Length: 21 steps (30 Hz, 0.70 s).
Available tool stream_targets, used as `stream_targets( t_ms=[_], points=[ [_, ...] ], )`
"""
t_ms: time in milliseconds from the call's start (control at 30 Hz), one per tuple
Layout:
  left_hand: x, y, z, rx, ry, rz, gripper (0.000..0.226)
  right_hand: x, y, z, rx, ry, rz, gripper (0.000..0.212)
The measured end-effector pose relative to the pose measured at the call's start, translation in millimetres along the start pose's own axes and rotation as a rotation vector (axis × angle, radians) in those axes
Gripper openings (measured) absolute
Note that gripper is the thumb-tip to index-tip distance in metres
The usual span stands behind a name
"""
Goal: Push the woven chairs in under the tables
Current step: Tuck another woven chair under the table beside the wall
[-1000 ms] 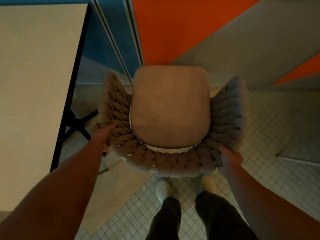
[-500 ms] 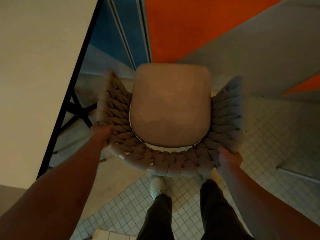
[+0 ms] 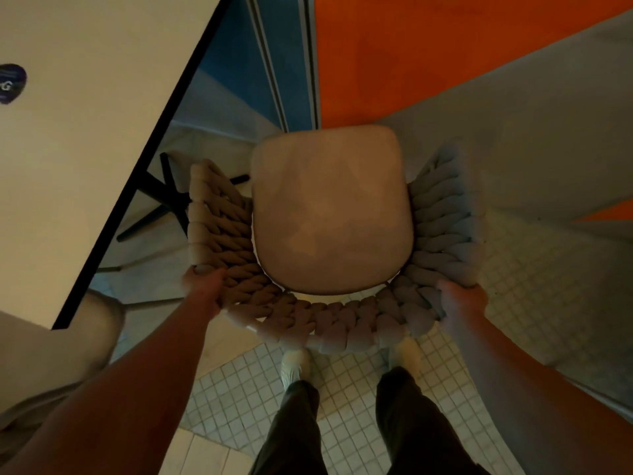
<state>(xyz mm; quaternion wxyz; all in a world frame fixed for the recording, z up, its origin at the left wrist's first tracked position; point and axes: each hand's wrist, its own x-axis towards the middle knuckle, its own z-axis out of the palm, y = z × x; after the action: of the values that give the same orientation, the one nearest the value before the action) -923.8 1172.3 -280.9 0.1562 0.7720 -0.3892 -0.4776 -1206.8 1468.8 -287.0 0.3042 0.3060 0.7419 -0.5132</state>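
Observation:
A woven chair [image 3: 329,313] with thick braided rope arms and a tan seat cushion stands right in front of me, seen from above. My left hand [image 3: 205,289] grips the back-left corner of its rope rim. My right hand [image 3: 462,303] grips the back-right corner. A cream table [image 3: 85,132] with a black edge fills the upper left; its black cross-shaped foot [image 3: 164,197] shows under it, just left of the chair. The chair's front points away from me, not under the table.
A second cushioned seat [image 3: 51,371] sits at the lower left beside the table corner. A blue and orange wall with a grey ledge [image 3: 513,149] rises beyond the chair. My legs and shoes stand on small white floor tiles [image 3: 531,286] behind the chair.
The table has swung further into view at the left and now shows a dark sticker. The chair and both gripping hands have shifted slightly; the second seat has appeared at lower left.

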Motion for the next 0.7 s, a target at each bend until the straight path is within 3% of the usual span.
stream_targets(
  t_ms=[133,267,433,700],
  points=[
    [-17,-18,1,-0.077,0.044,-0.037,0.038,22,-15,-3,-0.068,-0.048,-0.059,0.044],
    [-33,-33,8,-0.167,0.061,-0.063,0.04,49,-26,-2,-0.175,-0.051,-0.123,0.031],
    [-48,-48,13,-0.238,0.089,-0.085,0.027,38,-56,1,-0.198,-0.096,-0.122,0.036],
    [-62,-62,18,-0.177,0.148,-0.095,0.029,66,-68,6,-0.246,-0.181,-0.21,0.031]
  ],
)
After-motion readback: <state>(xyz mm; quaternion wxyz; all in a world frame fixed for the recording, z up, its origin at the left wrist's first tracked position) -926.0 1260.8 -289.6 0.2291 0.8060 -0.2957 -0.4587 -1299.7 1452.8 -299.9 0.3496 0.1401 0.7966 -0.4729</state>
